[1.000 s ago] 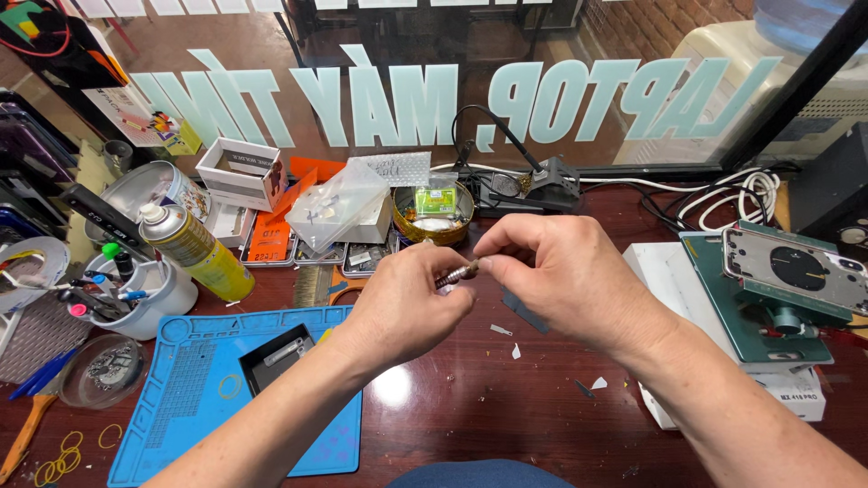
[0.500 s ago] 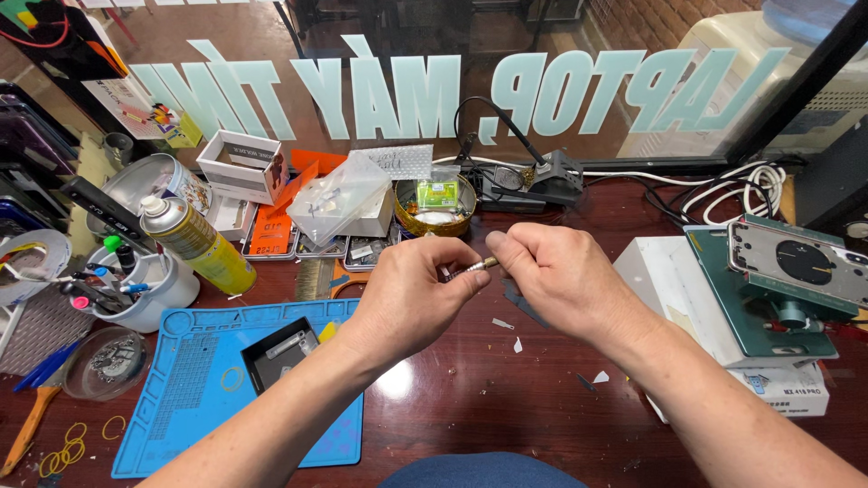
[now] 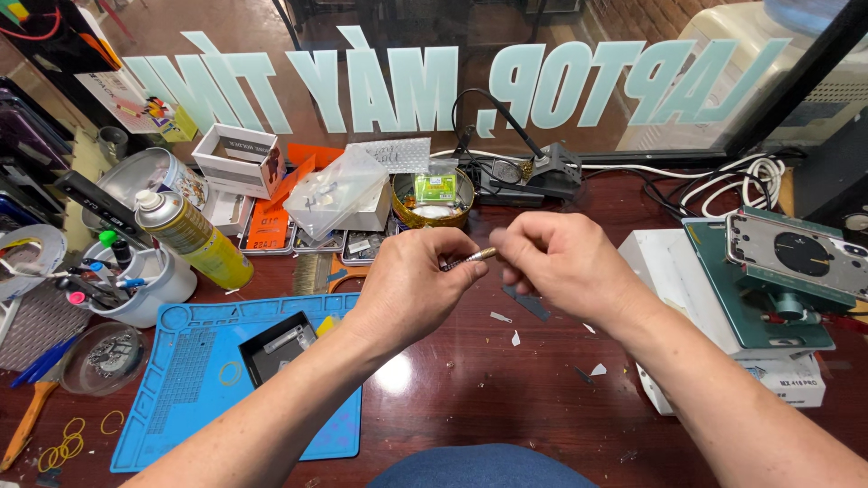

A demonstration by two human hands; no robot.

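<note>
Nearest the camera, a blue silicone work mat is laid on the dark red table, and a small black tray is set on the mat's upper right part. Just right of the mat, raised above the table, the left hand is closed around a thin metal tool, gripped near its knurled shaft so that the pale tip is pointed rightwards. The right hand is held just right of that tip, with its fingers pinched narrowly together; whether anything is held between them cannot be told. Below the hands, further right of the mat, a small dark strip and several white scraps are scattered on the table.

A slip is judged possible: the tool is thin and gripped only by fingertips, so it could be dropped among the scraps, and a tiny part could be lost there.

Beyond the mat, a yellow spray can is seen lying tilted at a white cup of pens, and a round gold tin is placed further back, by the glass.
</note>
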